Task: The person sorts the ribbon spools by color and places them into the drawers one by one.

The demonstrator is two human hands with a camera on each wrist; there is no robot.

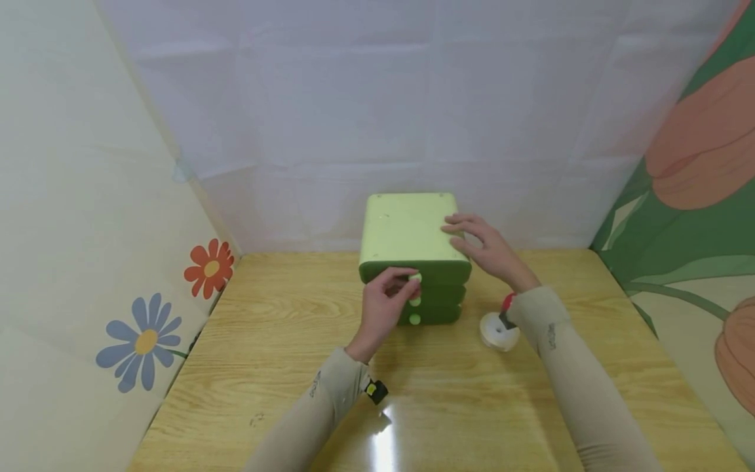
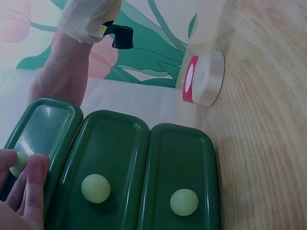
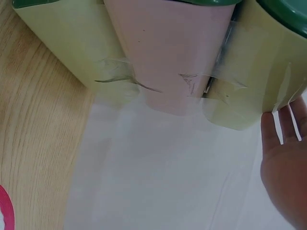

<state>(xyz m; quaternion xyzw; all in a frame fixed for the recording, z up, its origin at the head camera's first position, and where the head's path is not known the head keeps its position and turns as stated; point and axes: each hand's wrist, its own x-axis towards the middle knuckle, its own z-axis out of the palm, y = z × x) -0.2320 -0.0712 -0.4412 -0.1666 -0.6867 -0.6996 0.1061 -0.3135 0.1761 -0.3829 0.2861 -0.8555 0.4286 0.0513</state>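
A small three-drawer cabinet (image 1: pixel 407 226) with a pale green top and dark green drawer fronts stands against the back wall. My left hand (image 1: pixel 382 308) pinches the pale round knob (image 2: pixel 19 164) of the top drawer between thumb and fingers. Below it, the middle knob (image 2: pixel 96 188) and the bottom knob (image 2: pixel 184 202) are untouched. All the drawer fronts look closed. On the cabinet's top right edge rests my right hand (image 1: pixel 486 249), its fingers extended. Seen from the right wrist, the cabinet's side has pale green outer tiers and a pink middle tier (image 3: pixel 172 48), with clear tape across them.
A white round roll (image 1: pixel 499 332) with a red-and-white label is on the wooden table (image 1: pixel 283 367), right of the cabinet, partly behind my right sleeve. White sheeting (image 1: pixel 330 118) covers the back wall. Flower-printed panels (image 1: pixel 696 262) flank the table.
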